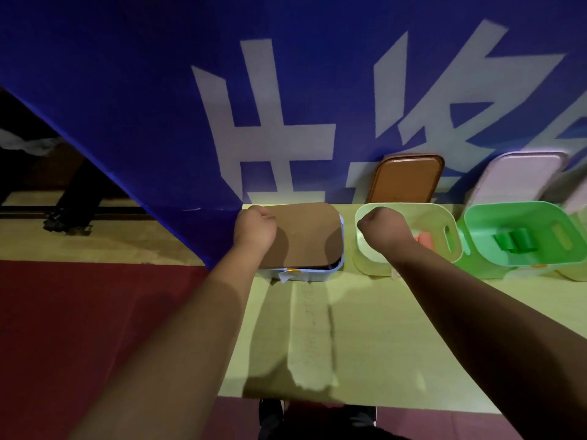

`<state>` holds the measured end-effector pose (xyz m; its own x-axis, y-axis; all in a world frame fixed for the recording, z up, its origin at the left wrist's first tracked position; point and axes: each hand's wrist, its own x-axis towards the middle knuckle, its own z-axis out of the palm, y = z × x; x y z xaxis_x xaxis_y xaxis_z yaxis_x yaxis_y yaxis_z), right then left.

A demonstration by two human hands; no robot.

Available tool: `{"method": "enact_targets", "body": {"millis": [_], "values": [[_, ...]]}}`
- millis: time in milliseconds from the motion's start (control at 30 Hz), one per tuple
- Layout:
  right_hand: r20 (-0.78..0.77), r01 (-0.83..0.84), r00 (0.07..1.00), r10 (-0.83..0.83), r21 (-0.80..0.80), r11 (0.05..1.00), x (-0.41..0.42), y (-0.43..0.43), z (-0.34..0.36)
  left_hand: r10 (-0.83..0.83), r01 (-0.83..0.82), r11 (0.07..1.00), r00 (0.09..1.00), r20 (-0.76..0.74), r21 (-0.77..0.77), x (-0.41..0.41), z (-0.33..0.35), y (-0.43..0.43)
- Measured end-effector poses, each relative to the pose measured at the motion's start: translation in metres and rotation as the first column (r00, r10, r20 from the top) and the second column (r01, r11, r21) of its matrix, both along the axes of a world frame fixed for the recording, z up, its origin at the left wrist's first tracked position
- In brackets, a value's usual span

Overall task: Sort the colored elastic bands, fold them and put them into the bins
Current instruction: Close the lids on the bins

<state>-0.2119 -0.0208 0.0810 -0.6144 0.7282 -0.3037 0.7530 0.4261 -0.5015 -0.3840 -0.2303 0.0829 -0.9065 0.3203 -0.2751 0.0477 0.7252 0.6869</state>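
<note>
Brown lid [305, 236] lies lengthwise left-to-right on the blue bin [305, 274]. The nearer left hand [254, 230] curls at its left end, grip unclear. The right hand [381, 231] is fisted over the pale-green bin [368, 265], contents hidden.

Table [397, 328]: blue bin [305, 274], pale bin [368, 265], green bin [473, 236]

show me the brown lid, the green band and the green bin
brown lid [305, 236], head view, middle of its top face
green band [516, 241], head view, top of the folded band
green bin [489, 217], head view, far inner wall
</note>
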Motion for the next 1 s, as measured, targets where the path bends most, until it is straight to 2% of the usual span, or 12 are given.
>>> {"method": "enact_targets", "body": {"millis": [233, 567, 767, 933, 1000], "values": [[-0.127, 0.150, 0.978, -0.168, -0.142, 0.979, 0.039, 0.064, 0.013, -0.193, 0.194, 0.977, 0.981, -0.027, 0.088, 0.044, 0.025, 0.100], [-0.226, 0.185, 0.946, -0.234, -0.220, 0.958, 0.088, 0.149, 0.013, -0.360, 0.383, 0.922, 0.901, -0.243, 0.056, 0.099, 0.053, 0.246], [-0.252, 0.152, 0.944, -0.211, -0.235, 0.960, 0.114, 0.176, 0.010, -0.378, 0.379, 0.924, 0.881, -0.285, -0.054, 0.115, 0.042, 0.288], [-0.247, 0.128, 0.950, -0.189, -0.242, 0.962, 0.128, 0.189, 0.004, -0.372, 0.345, 0.928, 0.874, -0.314, -0.141, 0.119, 0.037, 0.288], [-0.253, 0.115, 0.950, -0.183, -0.263, 0.958, 0.130, 0.188, 0.002, -0.330, 0.305, 0.944, 0.889, -0.319, -0.126, 0.119, 0.033, 0.283]]}}
